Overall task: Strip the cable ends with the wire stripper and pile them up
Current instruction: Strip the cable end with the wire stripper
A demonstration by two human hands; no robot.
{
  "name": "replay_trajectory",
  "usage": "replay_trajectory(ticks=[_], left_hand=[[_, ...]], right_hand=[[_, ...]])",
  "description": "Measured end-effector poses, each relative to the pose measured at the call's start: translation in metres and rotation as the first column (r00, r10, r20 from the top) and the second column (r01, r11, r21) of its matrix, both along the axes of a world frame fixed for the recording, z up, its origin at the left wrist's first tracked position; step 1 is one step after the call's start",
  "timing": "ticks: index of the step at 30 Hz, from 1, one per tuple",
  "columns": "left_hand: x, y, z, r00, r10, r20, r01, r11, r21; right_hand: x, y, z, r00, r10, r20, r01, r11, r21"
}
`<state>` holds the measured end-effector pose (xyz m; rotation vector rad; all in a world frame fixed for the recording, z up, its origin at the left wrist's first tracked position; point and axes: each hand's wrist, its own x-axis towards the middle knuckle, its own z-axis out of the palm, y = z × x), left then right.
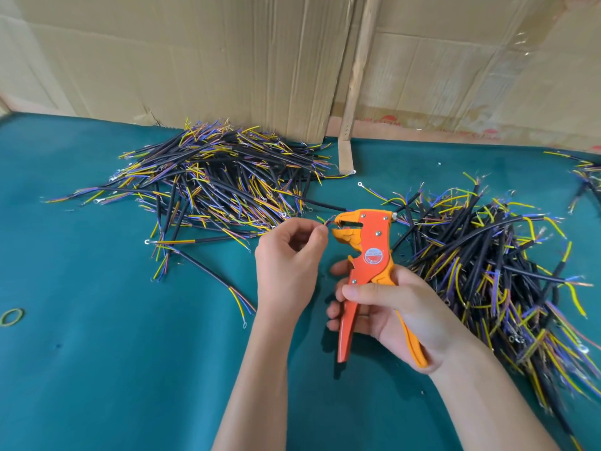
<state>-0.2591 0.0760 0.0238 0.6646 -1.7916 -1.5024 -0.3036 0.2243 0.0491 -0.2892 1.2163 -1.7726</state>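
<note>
My right hand (395,312) grips the handles of an orange wire stripper (364,255), its jaws pointing left at mid-table. My left hand (287,255) pinches the thin coloured wire ends of a cable (325,221) right at the stripper's jaws; the cable's black body runs up and away behind the tool. A large pile of black cables with yellow, blue and brown wire ends (211,183) lies at the back left. A second pile of the same cables (497,265) spreads out on the right beside my right hand.
The table is covered in teal cloth (113,353). Cardboard sheets (227,60) and a wooden strip (356,83) stand along the back edge. A green rubber band (12,316) lies at the left. More cables (585,177) lie at the far right.
</note>
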Motion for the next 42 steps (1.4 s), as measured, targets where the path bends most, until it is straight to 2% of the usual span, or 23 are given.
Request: replay_trajectory(ticks=[18, 24, 30, 42], left_hand=[[-0.001, 0.005, 0.004, 0.998, -0.061, -0.025, 0.06, 0.998, -0.037], [0.001, -0.003, 0.001, 1.0, 0.019, -0.022, -0.018, 0.997, 0.073], [0.0, 0.0, 0.003, 1.0, 0.016, -0.021, -0.015, 0.999, 0.051], [0.0, 0.0, 0.001, 1.0, -0.025, -0.012, 0.025, 0.999, -0.021]], right_hand=[[-0.002, -0.001, -0.002, 0.998, -0.059, 0.009, 0.059, 0.997, -0.051], [-0.024, 0.017, 0.0, 0.974, -0.226, 0.018, 0.226, 0.97, -0.085], [-0.011, 0.009, -0.005, 1.0, 0.0, -0.02, 0.001, 0.999, 0.054], [-0.003, 0.003, 0.0, 0.999, 0.027, -0.02, -0.027, 1.0, 0.008]])
